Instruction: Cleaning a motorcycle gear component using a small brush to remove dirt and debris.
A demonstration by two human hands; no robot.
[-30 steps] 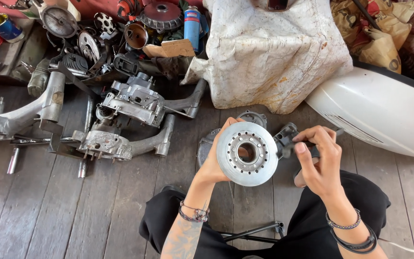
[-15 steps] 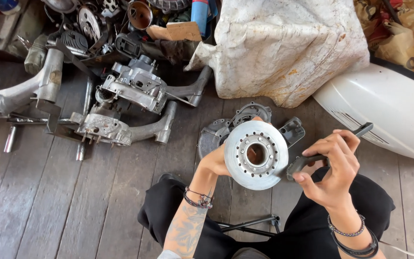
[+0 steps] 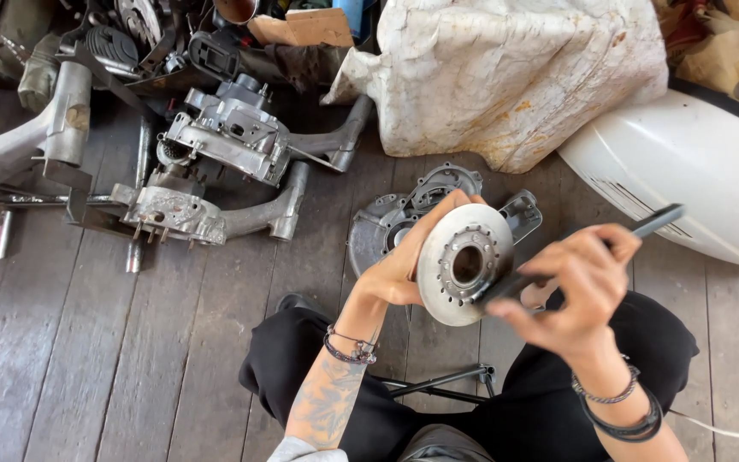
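Worn plank floor strewn with engine casings | metal disc gripped at rim by left hand | dark tool clasped by right hand | disc judged heavy, rigid, hard-edged; best held at rim.

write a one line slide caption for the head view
Left hand holds a round metal disc while the right hand puts a dark tool to it.
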